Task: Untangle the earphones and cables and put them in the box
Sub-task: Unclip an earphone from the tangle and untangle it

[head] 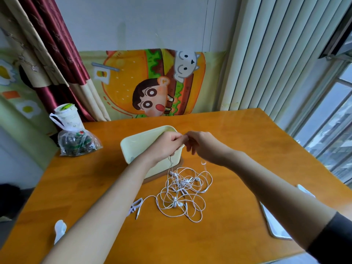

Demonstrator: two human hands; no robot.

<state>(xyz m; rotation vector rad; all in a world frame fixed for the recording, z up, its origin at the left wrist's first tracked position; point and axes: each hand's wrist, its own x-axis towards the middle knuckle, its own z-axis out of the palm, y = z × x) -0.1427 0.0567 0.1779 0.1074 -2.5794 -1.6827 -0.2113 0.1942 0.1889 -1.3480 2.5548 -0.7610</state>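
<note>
Pinching strand of tangled white earphones (182, 193): left hand (167, 143), right hand (202, 144), over pale yellow box (133, 144); cup (67, 115) writing unreadable.

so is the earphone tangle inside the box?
No: the earphone tangle lies on the table, on the near side of the box, with one strand running up to the left hand.

Box (133, 145) open on top — cable tangle (182, 193) blocks near side, bag (78, 143) left; bare table (238, 140) right.
</note>
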